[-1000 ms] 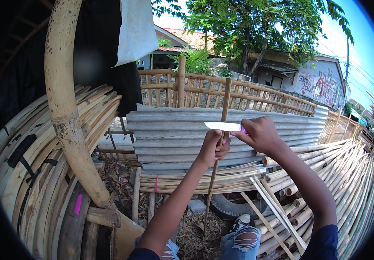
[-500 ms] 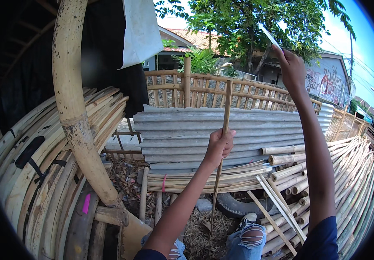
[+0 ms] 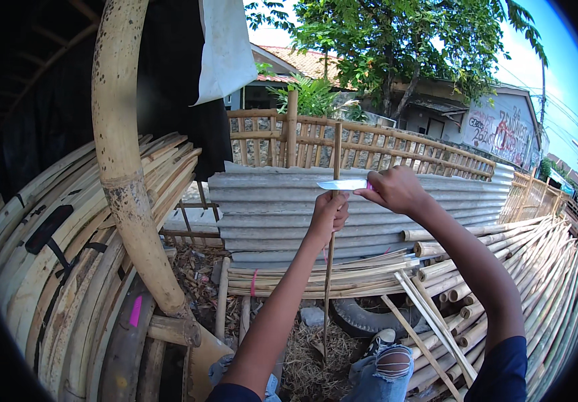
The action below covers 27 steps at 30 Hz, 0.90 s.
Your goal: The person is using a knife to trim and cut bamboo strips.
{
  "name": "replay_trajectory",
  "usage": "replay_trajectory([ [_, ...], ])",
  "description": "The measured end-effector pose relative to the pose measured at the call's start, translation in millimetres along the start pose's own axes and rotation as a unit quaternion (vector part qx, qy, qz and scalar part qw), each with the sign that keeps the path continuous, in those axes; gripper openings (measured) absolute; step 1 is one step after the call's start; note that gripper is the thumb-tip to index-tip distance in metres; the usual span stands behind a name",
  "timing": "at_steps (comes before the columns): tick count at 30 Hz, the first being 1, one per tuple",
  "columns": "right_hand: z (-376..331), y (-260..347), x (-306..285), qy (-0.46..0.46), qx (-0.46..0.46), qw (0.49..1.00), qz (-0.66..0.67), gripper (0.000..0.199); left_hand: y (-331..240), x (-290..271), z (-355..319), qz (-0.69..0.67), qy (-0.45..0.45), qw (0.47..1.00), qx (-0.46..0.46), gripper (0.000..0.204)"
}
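Note:
A long thin bamboo strip (image 3: 337, 151) stands upright in front of me, its foot down by the straw on the ground. My left hand (image 3: 330, 216) is closed round it at about mid-height. In my right hand (image 3: 396, 190) is a knife (image 3: 344, 184), mostly hidden at the handle, where a bit of pink shows. The blade lies level across the strip just above my left fist, pointing left. Whether its edge has cut into the bamboo I cannot tell.
A thick bamboo post (image 3: 118, 134) leans at the left beside stacked split bamboo (image 3: 78, 281). Corrugated sheeting (image 3: 396, 208) runs ahead below a bamboo fence (image 3: 383, 147). Bamboo poles (image 3: 530, 281) fill the right. A tyre (image 3: 353, 321) lies near my shoe (image 3: 381, 340).
My right hand has swung the knife down and left from high up onto the strip. The strip and my left hand have shifted slightly left, and the strip stands straighter.

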State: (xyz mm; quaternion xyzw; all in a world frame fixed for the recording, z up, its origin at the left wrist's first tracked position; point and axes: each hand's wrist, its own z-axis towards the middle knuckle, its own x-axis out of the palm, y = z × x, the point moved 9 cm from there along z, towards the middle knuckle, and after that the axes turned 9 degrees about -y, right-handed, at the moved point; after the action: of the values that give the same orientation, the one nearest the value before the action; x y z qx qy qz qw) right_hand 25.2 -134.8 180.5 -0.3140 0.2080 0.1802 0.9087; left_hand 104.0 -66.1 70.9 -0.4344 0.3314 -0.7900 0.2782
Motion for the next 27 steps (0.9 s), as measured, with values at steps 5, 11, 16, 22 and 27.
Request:
replay_trajectory([
  [5,3.3,-12.3,10.2,0.005,-0.042,0.999,-0.027,0.045,6.9,8.8,7.1,-0.006,0.014,1.0,0.0,0.023],
  [11,9.8,-32.5,4.7,-0.033,-0.085,0.993,-0.076,0.049,15.9,18.0,17.1,0.003,0.014,1.0,-0.005,0.027],
  [16,9.2,-43.8,13.3,-0.078,-0.049,0.991,-0.098,0.052,18.1,13.4,27.3,0.014,0.011,1.0,0.007,0.028],
  [22,6.9,-58.4,28.3,-0.074,-0.003,0.992,-0.1,0.05,21.5,4.0,38.4,0.034,-0.033,0.999,0.016,0.025],
  [27,-64.6,-259.8,-61.3,-0.353,0.543,0.76,-0.042,0.069,41.6,41.6,31.6,0.013,0.029,0.999,-0.014,0.025],
])
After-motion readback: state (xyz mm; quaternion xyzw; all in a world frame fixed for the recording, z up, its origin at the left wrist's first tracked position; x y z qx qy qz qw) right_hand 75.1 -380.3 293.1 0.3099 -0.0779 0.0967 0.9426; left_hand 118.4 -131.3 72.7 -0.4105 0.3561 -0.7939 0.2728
